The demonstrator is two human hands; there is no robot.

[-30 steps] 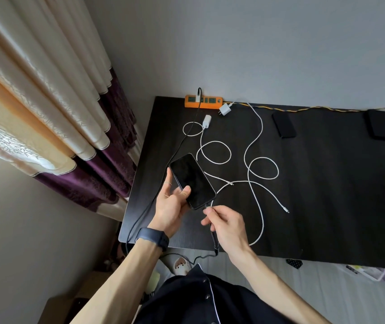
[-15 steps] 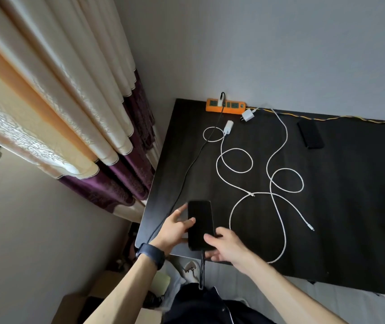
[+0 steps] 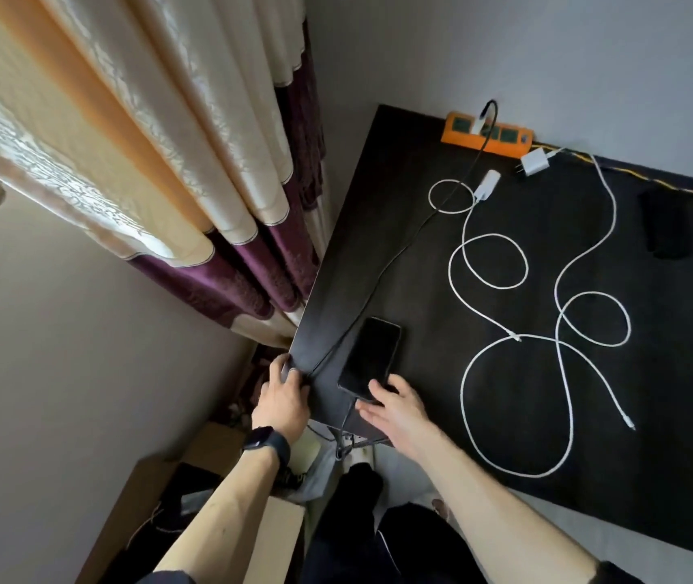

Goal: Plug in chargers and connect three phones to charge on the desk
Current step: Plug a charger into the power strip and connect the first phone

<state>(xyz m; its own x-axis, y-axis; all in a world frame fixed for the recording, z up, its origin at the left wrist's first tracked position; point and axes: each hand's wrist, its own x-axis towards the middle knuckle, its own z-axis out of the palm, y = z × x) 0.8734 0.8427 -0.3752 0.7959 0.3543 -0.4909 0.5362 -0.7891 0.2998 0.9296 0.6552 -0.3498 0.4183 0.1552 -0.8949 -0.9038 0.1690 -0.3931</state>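
A black phone (image 3: 370,358) lies face up on the dark desk (image 3: 441,415), near its front left corner. A black cable (image 3: 412,242) runs from the orange power strip (image 3: 462,139) to the desk's left edge, loops below and meets the phone's near end. My left hand (image 3: 283,398) curls over that edge, fingers closed where the cable drops off. My right hand (image 3: 395,408) is spread, fingertips resting on the phone's near end. Two white chargers (image 3: 488,185) (image 3: 534,162) lie unplugged by the strip, their white cables (image 3: 559,343) looped over the desk. A second dark phone (image 3: 667,223) lies far right.
Cream and purple curtains (image 3: 231,183) hang close to the desk's left side. Cardboard boxes (image 3: 193,478) stand on the floor under my left arm. A yellow cord (image 3: 673,187) runs along the back edge by the wall.
The phone went from my hands down flat onto the desk. My left hand left it and moved to the desk's left edge at the black cable. My right hand released the plug and spread.
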